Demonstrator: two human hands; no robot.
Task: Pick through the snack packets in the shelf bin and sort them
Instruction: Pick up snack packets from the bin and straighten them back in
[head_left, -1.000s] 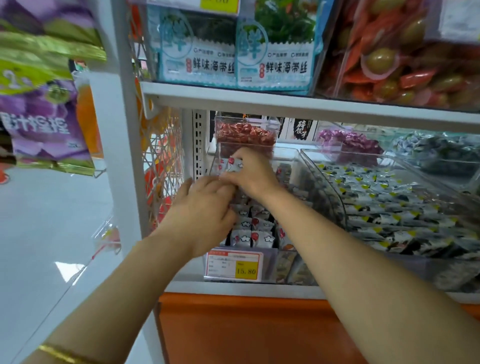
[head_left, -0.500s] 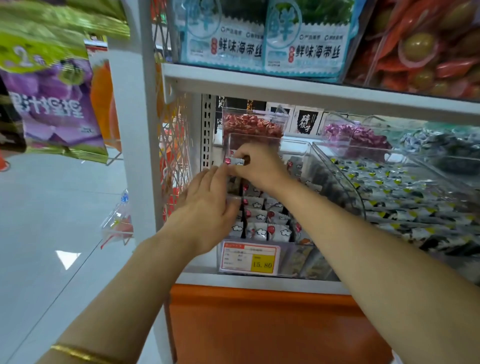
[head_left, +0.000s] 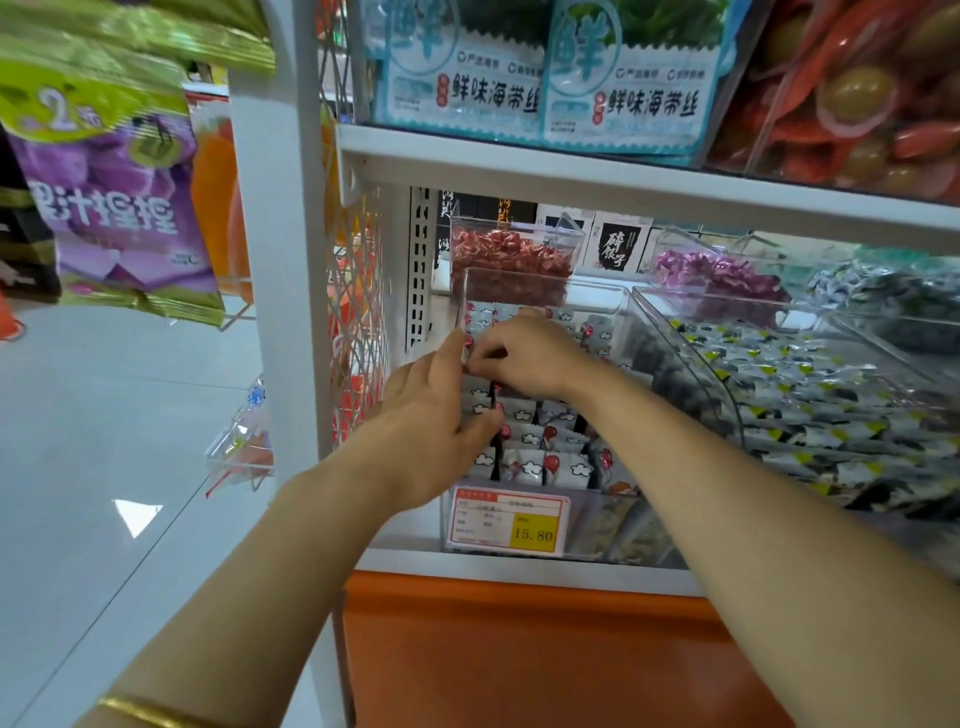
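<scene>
A clear shelf bin (head_left: 592, 525) with a 15.80 price tag (head_left: 506, 525) holds rows of small white snack packets (head_left: 530, 457) printed with a red dot and a cloud. My right hand (head_left: 524, 358) reaches over the rows with curled fingers and pinches one snack packet (head_left: 469, 347) near the bin's left wall. My left hand (head_left: 431, 426) lies along the left side of the bin, fingers stretched forward and thumb pressing on the left row. The packets under both hands are hidden.
To the right is a bin of black, white and yellow packets (head_left: 805, 395). Bins of red candies (head_left: 511, 260) and purple candies (head_left: 722, 275) stand behind. The upper shelf board (head_left: 623, 182) hangs close overhead. A white post (head_left: 280, 260) and hanging purple bags (head_left: 114, 197) are at the left.
Both hands have moved toward the back left of the bin. My left hand's fingers have stretched out along the left row, and my right hand has kept pinching a packet.
</scene>
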